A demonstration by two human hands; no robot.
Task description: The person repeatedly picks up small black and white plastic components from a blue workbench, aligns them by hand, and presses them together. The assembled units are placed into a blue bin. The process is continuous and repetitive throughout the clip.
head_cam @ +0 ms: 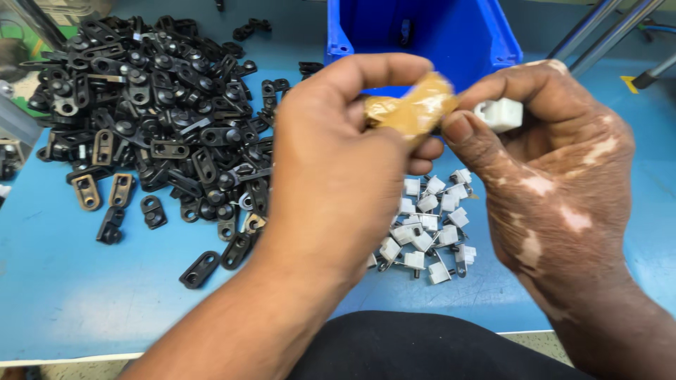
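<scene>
Above the blue table [63, 281], seen from the head camera, the left hand [331, 176] pinches a crumpled tan wrapper [412, 105] between thumb and fingers, seemingly held up for a close look. Its long axis runs left to right, rising toward the right hand [556, 176], which is curled around a small white block [500, 114], pointing right. Loose white clips [429, 225] lie below; black brackets [155, 119] are heaped left, beside a blue bin [422, 28].
</scene>
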